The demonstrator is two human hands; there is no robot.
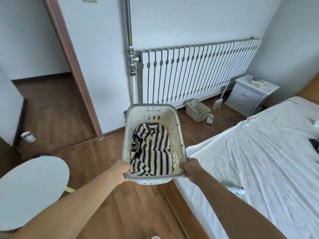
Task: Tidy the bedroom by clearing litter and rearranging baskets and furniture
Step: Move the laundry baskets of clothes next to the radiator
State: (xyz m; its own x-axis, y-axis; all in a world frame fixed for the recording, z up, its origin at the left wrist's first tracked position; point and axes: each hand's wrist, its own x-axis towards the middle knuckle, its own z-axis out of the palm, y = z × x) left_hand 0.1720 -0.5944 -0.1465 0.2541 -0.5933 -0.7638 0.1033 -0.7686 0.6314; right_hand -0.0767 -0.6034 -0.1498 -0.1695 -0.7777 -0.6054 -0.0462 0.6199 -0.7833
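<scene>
Small basket [197, 110] on the floor below the radiator [198, 71], white nightstand [250, 95] in the corner. Bed [250, 161] with a white sheet close on the right, round white tabletop [32, 183] on the left, cup [28, 137] on the floor past the door frame [74, 66]. Laundry basket [178, 135] held up over the floor between bed and tabletop: cream plastic, grey rim, perforated walls, striped garment [153, 152] crumpled inside. Left hand [120, 171] grasps the near rim's left corner, right hand [190, 169] the right corner. Wood floor [112, 204], pale walls, vertical pipe [128, 31].
</scene>
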